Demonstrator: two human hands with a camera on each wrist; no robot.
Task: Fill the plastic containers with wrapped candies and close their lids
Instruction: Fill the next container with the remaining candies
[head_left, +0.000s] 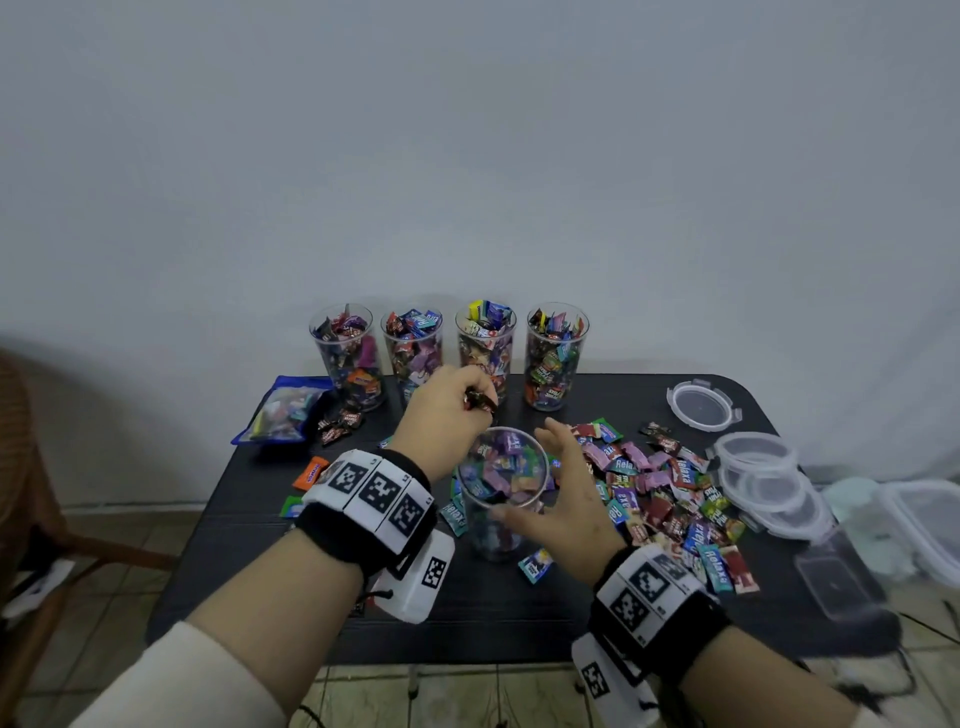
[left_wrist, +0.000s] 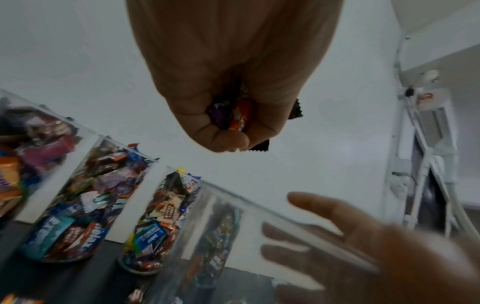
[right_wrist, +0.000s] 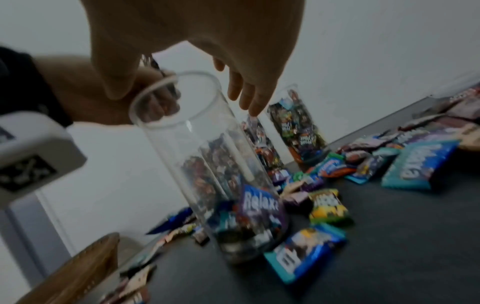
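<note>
Hands: left hand clutches candies above one cup; right hand spread, four full cups behind.

Container mouth open; candies rightward.

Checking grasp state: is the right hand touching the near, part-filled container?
Cannot tell. In the head view the right hand wraps open around the container; the right wrist view shows fingers spread above its rim, but blur hides any contact or gap.
</note>
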